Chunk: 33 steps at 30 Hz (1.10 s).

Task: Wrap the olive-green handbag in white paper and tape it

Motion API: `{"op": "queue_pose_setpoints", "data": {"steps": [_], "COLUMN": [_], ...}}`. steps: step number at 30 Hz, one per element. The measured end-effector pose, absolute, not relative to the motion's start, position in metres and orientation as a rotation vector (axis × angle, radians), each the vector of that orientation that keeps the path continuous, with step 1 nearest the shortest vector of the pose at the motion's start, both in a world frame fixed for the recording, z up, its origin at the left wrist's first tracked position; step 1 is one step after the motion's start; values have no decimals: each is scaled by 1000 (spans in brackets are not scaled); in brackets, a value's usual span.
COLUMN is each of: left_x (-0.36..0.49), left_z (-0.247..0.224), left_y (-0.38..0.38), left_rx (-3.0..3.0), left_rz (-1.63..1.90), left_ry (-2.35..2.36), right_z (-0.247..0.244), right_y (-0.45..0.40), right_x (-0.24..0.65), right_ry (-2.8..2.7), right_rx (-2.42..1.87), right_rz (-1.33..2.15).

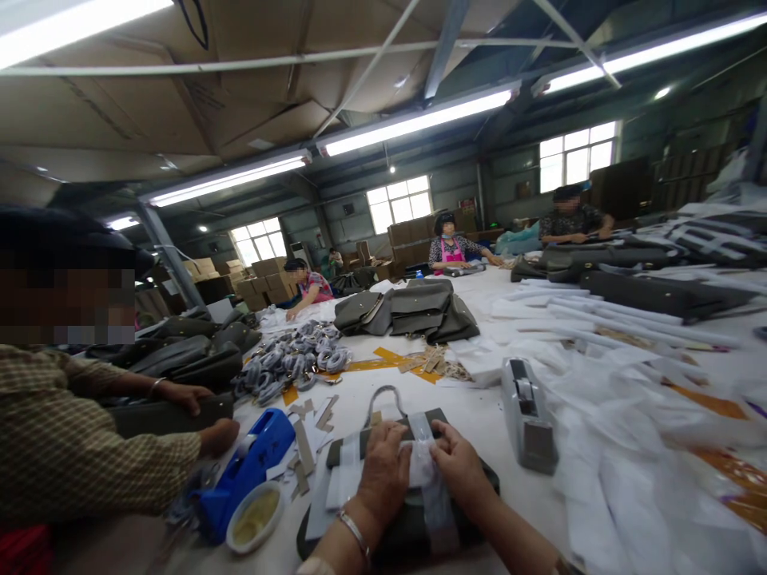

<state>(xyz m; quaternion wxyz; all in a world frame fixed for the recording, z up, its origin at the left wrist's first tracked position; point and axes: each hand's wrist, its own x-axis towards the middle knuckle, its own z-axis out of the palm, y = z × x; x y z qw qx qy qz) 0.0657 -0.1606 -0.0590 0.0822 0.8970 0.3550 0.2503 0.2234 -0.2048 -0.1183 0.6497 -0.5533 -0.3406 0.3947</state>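
A dark handbag (395,523) lies flat on the white table in front of me, its grey looped handle (384,391) pointing away. Pale, translucent wrapping strips (436,499) run lengthwise over the bag, with white sheet material between them. My left hand (383,471), a bangle at its wrist, rests on the bag's upper middle with fingers extended over the white material. Beside it on the right, my right hand (462,465) pinches the edge of the right-hand wrapping strip between thumb and fingers. Both palms hide part of the bag's front.
Left of the bag stand a blue tape dispenser (255,463) and a small white bowl (255,517). A grey tape dispenser (530,419) is at right, near heaped white wrapping (623,479). Coiled grey straps (291,359) and dark bags (413,310) lie beyond. A co-worker's arm (144,439) reaches in from the left.
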Motion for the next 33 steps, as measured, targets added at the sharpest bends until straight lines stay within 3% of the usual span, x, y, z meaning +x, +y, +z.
{"op": "queue_pose_setpoints", "data": {"steps": [10,20,24,33], "left_x": [34,-1,-6,2], "left_z": [-52,-59,-66,-63], "left_y": [-179,-174,-176,-187], "left_rx": [2768,2769,2796,2711], "left_rz": [84,328,255,259], "left_ry": [815,733,692,695], "right_z": [-96,-85,-81,-62], "right_y": [-227,-264,-263,-231], "right_x": [227,251,249,200], "right_ry": [-1330,-1741,-1758,-1984], "right_rx": [-1594,-1862,-1934,-1797], "right_rz": [525,198,153,143]}}
